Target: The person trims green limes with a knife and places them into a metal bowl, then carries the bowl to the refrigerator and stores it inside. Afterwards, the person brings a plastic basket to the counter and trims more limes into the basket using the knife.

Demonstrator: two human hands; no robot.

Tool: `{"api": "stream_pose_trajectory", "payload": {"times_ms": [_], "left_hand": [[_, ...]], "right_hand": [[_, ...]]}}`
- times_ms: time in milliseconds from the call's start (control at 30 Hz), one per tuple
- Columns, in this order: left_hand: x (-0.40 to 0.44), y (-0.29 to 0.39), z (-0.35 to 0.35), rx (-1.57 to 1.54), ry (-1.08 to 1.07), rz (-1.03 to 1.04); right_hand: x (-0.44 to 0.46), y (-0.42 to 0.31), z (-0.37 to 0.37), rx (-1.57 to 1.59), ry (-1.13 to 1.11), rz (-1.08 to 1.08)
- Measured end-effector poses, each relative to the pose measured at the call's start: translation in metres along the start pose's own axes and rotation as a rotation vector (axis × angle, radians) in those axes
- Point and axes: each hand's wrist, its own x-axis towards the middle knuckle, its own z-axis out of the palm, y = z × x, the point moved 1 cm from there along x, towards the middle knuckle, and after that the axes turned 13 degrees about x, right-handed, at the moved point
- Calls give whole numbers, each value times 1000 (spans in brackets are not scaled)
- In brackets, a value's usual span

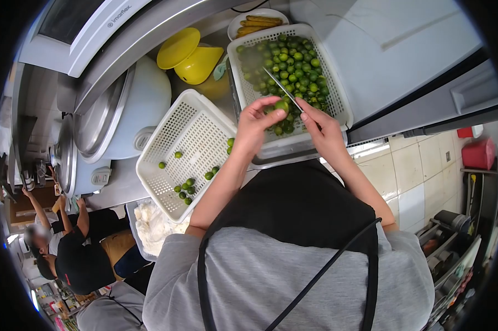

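My left hand (253, 122) pinches a small green lime (282, 104) between thumb and fingers. In my right hand (325, 132) is a knife (279, 83), its narrow blade pointing up and away to the left, close beside that lime. Both hands are over the near part of a white perforated basket (342, 105) heaped with small green limes (301, 69). Left of it stands a second white perforated basket (196, 118), where several limes (185, 187) lie scattered on the bottom. My left forearm passes over this basket's right edge and hides part of it.
Behind the baskets are a yellow container (199, 63) with its lid (178, 48) and a plate (234, 25) of long brown food pieces. Large lidded pots (149, 105) stand left. A tub of whitish contents (149, 229) sits below the left basket. Other people (86, 254) work at far left.
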Motion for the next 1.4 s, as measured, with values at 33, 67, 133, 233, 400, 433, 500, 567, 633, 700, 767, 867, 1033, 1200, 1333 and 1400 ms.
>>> {"api": "stream_pose_trajectory", "payload": {"times_ms": [33,67,133,233,400,433,500,567,633,700,767,867,1033,1200,1333,1400], "left_hand": [[3,0,-7,-43,44,-35],[5,2,-13,-87,86,-69],[7,6,-19,-60,123,-40],[10,7,-27,-36,225,13],[6,-2,-17,85,172,35],[4,-3,-14,100,117,1],[1,1,-9,-5,98,-31],[1,3,-12,-108,85,-61],[3,4,-25,-216,108,-127],[4,9,-51,-109,154,-111],[-1,12,-89,131,221,-125],[-16,6,-154,731,173,-277],[-5,14,-134,1201,309,-58],[45,-22,-36,1406,-22,128],[77,-73,-11,1786,-204,-63],[80,-75,-8,1771,-213,-81]], "right_hand": [[-3,-3,0,37,-9,8],[-7,-7,0,74,-17,16],[-17,-11,-1,54,-66,19],[-27,-10,-1,18,-129,39],[-15,-18,0,-36,-188,191],[-10,-17,3,-17,-161,155],[-5,-13,5,3,-135,117],[-4,-8,7,15,-99,16],[-7,-10,3,20,-143,53],[-13,-9,-1,25,-190,90],[-18,-2,-5,34,-231,96],[-22,6,-15,73,-177,219],[-17,10,-26,62,-136,265],[-8,-15,-23,31,-118,235],[-3,-28,-19,228,68,164],[-5,-3,-17,239,111,162]]}}
